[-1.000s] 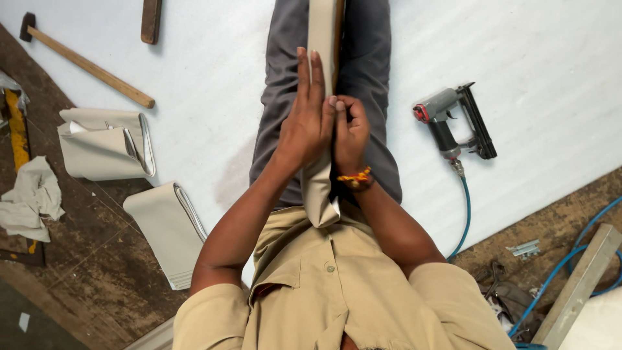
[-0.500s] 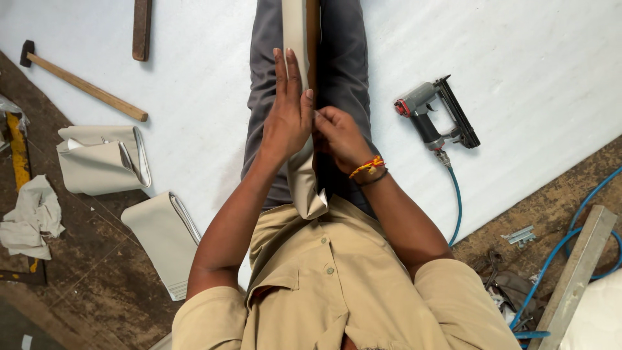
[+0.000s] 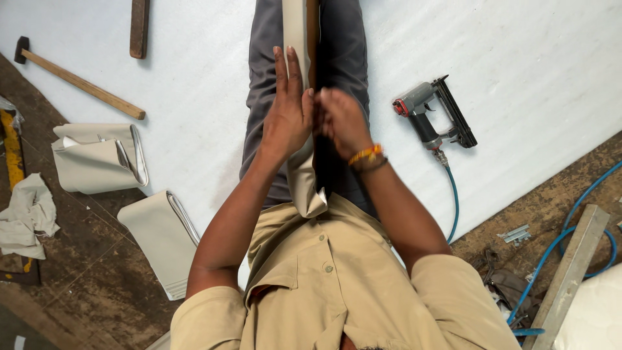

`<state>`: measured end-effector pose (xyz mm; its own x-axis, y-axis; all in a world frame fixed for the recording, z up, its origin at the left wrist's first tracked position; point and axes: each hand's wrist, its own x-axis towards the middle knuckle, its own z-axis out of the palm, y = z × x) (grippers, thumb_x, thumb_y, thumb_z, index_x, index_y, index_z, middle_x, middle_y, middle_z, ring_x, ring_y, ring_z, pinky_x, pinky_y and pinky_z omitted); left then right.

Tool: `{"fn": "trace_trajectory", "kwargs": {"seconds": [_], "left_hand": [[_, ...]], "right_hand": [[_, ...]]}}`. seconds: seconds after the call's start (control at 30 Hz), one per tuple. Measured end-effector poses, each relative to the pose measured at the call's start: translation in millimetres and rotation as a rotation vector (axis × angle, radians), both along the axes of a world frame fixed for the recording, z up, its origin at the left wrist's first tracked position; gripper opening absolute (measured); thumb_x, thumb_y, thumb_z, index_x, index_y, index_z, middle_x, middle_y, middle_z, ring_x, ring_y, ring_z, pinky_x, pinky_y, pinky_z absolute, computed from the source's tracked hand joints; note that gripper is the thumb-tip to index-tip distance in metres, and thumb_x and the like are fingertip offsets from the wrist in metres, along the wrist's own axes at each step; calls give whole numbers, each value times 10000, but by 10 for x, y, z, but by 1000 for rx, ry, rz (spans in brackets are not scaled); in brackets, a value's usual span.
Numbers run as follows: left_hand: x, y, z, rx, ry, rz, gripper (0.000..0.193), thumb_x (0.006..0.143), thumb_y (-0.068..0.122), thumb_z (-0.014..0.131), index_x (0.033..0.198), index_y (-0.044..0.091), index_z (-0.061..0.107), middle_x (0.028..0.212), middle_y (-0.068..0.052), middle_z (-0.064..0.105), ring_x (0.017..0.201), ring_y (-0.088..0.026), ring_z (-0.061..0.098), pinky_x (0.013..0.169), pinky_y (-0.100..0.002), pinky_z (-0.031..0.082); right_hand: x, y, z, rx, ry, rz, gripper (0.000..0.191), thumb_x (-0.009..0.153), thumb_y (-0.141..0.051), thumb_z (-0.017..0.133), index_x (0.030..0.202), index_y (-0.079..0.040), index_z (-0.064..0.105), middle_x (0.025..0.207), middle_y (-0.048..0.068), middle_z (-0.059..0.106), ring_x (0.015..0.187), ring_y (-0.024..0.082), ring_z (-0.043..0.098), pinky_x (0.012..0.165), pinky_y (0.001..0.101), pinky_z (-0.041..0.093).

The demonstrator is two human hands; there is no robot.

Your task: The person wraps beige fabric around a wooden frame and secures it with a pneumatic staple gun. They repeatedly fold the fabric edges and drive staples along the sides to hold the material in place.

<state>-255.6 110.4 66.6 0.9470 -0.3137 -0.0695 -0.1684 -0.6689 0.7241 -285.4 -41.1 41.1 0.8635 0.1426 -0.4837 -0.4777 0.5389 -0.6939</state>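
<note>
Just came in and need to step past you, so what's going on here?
A person sits on a white sheet, legs out, with a long narrow wooden strip lying along the lap and wrapped in beige fabric. The left hand presses flat on the fabric; the right hand, blurred, works beside it at the strip's edge. A grey staple gun on a blue hose lies to the right, a wooden-handled hammer to the left.
</note>
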Motion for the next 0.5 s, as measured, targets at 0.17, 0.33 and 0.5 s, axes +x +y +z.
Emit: {"fn": "trace_trajectory", "kwargs": {"seconds": [0.17, 0.33, 0.5], "left_hand": [[5, -17, 2, 34, -68, 0, 691, 1127, 279, 377, 1651, 124, -46, 1727, -266, -62, 1216, -416, 675, 699, -337, 631], [6, -5, -84, 19, -171, -1, 711, 1134, 249, 406, 1663, 113, -48, 1714, -246, -54, 1377, -469, 556, 772, -348, 653], [5, -1, -154, 17, -179, 14, 736, 1113, 229, 424, 1664, 111, -50, 1718, -238, -57, 1407, -481, 498, 891, -397, 625]], "right_hand": [[656, -7, 102, -148, 24, 5, 401, 1028, -447, 601, 847, -89, 587, 672, -14, 569, 490, 73, 520, 408, 222, 400], [821, 81, 133, -212, -56, 24, 386, 1003, -418, 656, 810, -90, 591, 654, -9, 578, 481, 78, 502, 405, 244, 397], [785, 38, 193, -201, -30, -8, 351, 1011, -390, 625, 839, -84, 621, 683, 18, 628, 523, 89, 569, 442, 255, 452]]}}
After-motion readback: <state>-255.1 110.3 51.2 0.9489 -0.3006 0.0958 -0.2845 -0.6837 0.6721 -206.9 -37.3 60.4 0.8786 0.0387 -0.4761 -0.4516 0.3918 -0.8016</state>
